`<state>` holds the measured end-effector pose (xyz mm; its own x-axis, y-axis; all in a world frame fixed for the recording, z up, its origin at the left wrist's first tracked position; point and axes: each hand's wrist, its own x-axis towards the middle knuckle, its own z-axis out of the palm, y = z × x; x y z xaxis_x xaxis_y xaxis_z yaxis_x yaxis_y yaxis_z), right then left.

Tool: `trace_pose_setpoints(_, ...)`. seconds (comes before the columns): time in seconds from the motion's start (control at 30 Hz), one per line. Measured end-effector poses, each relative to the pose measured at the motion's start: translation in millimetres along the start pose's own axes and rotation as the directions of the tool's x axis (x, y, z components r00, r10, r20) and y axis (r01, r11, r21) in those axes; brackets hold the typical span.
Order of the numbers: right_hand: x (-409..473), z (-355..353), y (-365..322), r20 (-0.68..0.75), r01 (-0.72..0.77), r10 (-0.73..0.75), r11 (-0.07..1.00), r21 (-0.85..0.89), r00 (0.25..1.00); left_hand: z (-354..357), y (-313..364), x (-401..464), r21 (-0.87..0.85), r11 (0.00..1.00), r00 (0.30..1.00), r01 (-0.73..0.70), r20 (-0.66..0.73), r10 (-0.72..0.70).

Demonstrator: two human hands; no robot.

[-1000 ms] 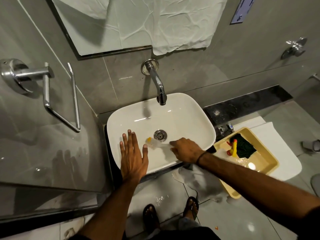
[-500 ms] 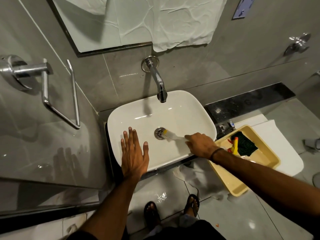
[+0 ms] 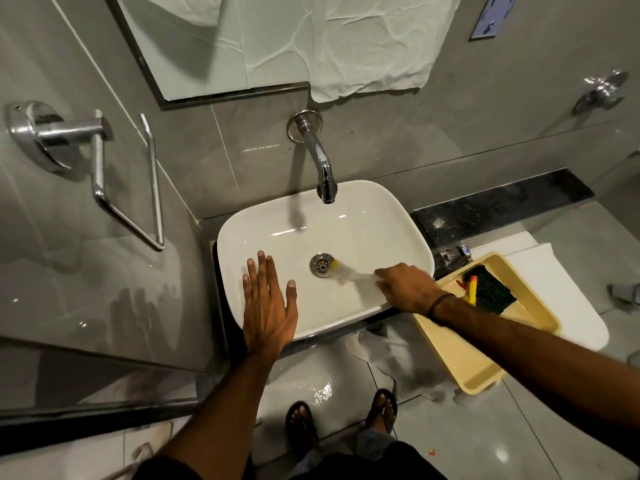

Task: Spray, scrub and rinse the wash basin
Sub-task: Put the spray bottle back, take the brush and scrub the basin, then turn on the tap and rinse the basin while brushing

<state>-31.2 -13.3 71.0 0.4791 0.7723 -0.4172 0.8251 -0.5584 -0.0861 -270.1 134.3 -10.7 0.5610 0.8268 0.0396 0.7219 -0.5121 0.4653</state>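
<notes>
There the brush [image 3: 341, 271] juts drainward from the right hand [image 3: 407, 287] grip.

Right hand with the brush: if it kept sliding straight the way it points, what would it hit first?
The right hand points its brush leftward across the wash basin. The brush tip already reaches the drain, so that comes first; the left hand lies beyond, probably slightly off-line.

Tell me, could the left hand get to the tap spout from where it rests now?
Probably yes. The left hand lies flat on the basin's near rim, holding nothing, and only open bowl lies between it and the tap spout. The right hand scrubs off to the side.
</notes>
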Motion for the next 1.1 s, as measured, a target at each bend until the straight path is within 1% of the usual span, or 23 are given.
trace_pose_setpoints(0.07, 7, -4, 15, -0.08, -0.097, 0.099, 0.995, 0.027, 0.992, 1, 0, 0, 0.012, 1.0, 1.0, 0.001, 0.003, -0.001)
trace_pose_setpoints(0.13, 22, -7, 7, -0.118, -0.141, 0.155, 0.983, 0.12, 0.981, 1, 0, 0, 0.017, 1.0, 1.0, -0.005, 0.009, 0.005)
trace_pose_setpoints(0.17, 29, -7, -4, -0.109, -0.131, 0.151, 0.977, 0.167, 0.983, 0, 1, 1, 0.015, 1.0, 1.0, -0.01, 0.013, 0.009)
trace_pose_setpoints(0.23, 38, 1, -34, -0.056, -0.057, 0.069, 0.979, 0.195, 0.996, 0, 0, 1, 0.028, 0.999, 1.0, -0.019, 0.023, 0.018)
trace_pose_setpoints(0.3, 32, 15, -58, 0.017, 0.04, -0.043, 0.986, 0.161, 0.999, -2, 1, 0, 0.047, 0.998, 0.999, -0.03, 0.024, 0.029)
trace_pose_setpoints(0.37, 20, 21, -59, 0.059, 0.101, -0.11, 0.985, 0.137, 0.992, -4, 1, 2, 0.027, 0.999, 0.999, -0.039, 0.023, 0.039)
trace_pose_setpoints(0.4, 15, 19, -51, 0.071, 0.103, -0.114, 0.983, 0.149, 0.991, -6, 3, 5, 0.006, 0.999, 0.999, -0.042, 0.022, 0.041)
trace_pose_setpoints(0.43, 13, 14, -40, 0.081, 0.071, -0.087, 0.98, 0.185, 0.993, -10, 8, 10, -0.024, 0.999, 0.999, -0.049, 0.014, 0.049)
trace_pose_setpoints(0.5, 13, 2, -13, 0.09, -0.036, 0.01, 0.954, 0.296, 0.996, -20, 23, 24, -0.103, 0.993, 0.998, -0.064, -0.021, 0.062)
trace_pose_setpoints(0.53, 14, -5, -1, 0.094, -0.092, 0.06, 0.92, 0.382, 0.994, -27, 35, 33, -0.141, 0.988, 0.997, -0.065, -0.047, 0.059)
trace_pose_setpoints(0.57, 15, -10, 8, 0.122, -0.151, 0.103, 0.85, 0.505, 0.987, -35, 48, 44, -0.174, 0.983, 0.996, -0.06, -0.073, 0.047)
trace_pose_setpoints(0.6, 15, -13, 14, 0.162, -0.201, 0.126, 0.742, 0.64, 0.979, -43, 64, 55, -0.2, 0.978, 0.994, -0.057, -0.103, 0.036)
trace_pose_setpoints(0.63, 12, -16, 17, 0.232, -0.264, 0.132, 0.594, 0.76, 0.964, -51, 80, 66, -0.214, 0.975, 0.989, -0.063, -0.141, 0.033)
trace_pose_setpoints(0.67, 7, -20, 17, 0.319, -0.335, 0.113, 0.445, 0.831, 0.941, -59, 97, 76, -0.209, 0.974, 0.981, -0.082, -0.19, 0.041)
trace_pose_setpoints(0.7, 4, -24, 17, 0.38, -0.381, 0.072, 0.345, 0.858, 0.922, -66, 114, 86, -0.186, 0.977, 0.966, -0.107, -0.251, 0.057)
trace_pose_setpoints(0.73, 3, -26, 15, 0.415, -0.402, 0.022, 0.294, 0.867, 0.91, -71, 128, 95, -0.159, 0.98, 0.949, -0.122, -0.308, 0.068)
trace_pose_setpoints(0.8, 3, -28, 12, 0.434, -0.409, -0.064, 0.235, 0.882, 0.899, -78, 151, 110, -0.133, 0.986, 0.927, -0.098, -0.372, 0.042)
trace_pose_setpoints(0.93, 7, -25, 9, 0.489, -0.477, -0.121, 0.121, 0.871, 0.864, -84, 176, 124, -0.133, 0.986, 0.942, 0.099, -0.306, -0.136)
trace_pose_setpoints(1.03, 11, -24, 10, 0.505, -0.496, -0.142, 0.096, 0.863, 0.851, -83, 187, 127, -0.121, 0.98, 0.933, 0.161, -0.305, -0.191)
trace_pose_setpoints(1.1, 14, -24, 10, 0.515, -0.509, -0.144, 0.076, 0.857, 0.845, -84, 192, 126, -0.13, 0.976, 0.929, 0.175, -0.307, -0.207)
